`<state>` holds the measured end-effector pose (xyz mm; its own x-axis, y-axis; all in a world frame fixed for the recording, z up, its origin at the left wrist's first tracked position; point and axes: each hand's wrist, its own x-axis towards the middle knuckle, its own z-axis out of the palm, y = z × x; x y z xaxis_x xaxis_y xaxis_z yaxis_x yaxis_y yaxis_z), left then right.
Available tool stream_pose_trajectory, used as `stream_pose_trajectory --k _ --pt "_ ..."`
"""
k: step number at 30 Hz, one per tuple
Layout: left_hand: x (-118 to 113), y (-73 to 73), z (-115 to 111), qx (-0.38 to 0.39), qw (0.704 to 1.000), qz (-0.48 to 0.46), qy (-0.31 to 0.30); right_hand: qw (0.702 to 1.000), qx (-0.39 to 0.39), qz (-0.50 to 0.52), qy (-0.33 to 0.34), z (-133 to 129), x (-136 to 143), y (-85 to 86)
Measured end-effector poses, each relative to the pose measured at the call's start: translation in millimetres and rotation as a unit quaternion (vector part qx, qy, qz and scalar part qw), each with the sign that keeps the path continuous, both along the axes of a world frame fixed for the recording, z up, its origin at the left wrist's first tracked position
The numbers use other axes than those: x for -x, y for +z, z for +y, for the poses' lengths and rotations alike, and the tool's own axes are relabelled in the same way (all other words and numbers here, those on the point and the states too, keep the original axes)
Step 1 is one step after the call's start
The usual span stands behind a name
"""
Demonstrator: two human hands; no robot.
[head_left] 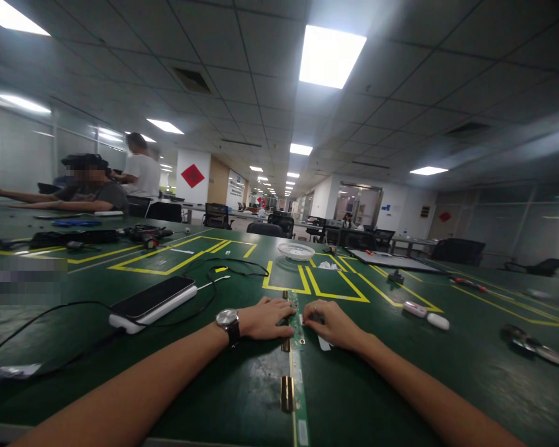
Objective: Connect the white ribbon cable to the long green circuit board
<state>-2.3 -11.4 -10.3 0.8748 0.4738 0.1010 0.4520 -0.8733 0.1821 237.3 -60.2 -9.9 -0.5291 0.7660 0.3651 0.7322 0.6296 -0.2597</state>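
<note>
A long, narrow green circuit board (299, 379) lies lengthwise on the green table, with copper-coloured tabs (287, 394) along its left edge. My left hand (266, 318), a watch on its wrist, rests flat against the board's left side; its fingers are stretched out and the thumb is apart from them. On the other side, my right hand (330, 324) has its fingertips pinched together at the board's right edge, beside a small white part (301, 319). Whatever sits between those fingertips is too small to make out. A white slip (325, 343) lies under the right hand.
To the left lie a phone on a white power bank (153, 304) and a black cable (41, 307). A white basket (296, 251) stands ahead. A pink-and-white case (426, 315) and a shiny tool (535, 346) are right. Several people are in the background.
</note>
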Motion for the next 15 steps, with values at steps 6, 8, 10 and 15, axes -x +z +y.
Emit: stream_pose_trajectory --k 6,8,10,15 --pt "0.8 1.3 5.5 -0.004 0.997 -0.076 -0.005 0.997 -0.022 0.037 0.059 -2.4 3.8 6.7" --pt "1.7 5.4 7.0 -0.026 0.992 -0.124 0.023 0.996 -0.008 0.027 0.09 -6.5 9.4 11.2" --pt "2.6 9.7 7.1 -0.053 0.985 -0.156 0.052 0.992 0.029 -0.008 0.121 -8.1 12.2 14.3" --pt "3.2 14.0 3.6 -0.087 0.983 -0.146 0.062 0.995 0.027 -0.091 0.031 8.4 -15.0 11.4"
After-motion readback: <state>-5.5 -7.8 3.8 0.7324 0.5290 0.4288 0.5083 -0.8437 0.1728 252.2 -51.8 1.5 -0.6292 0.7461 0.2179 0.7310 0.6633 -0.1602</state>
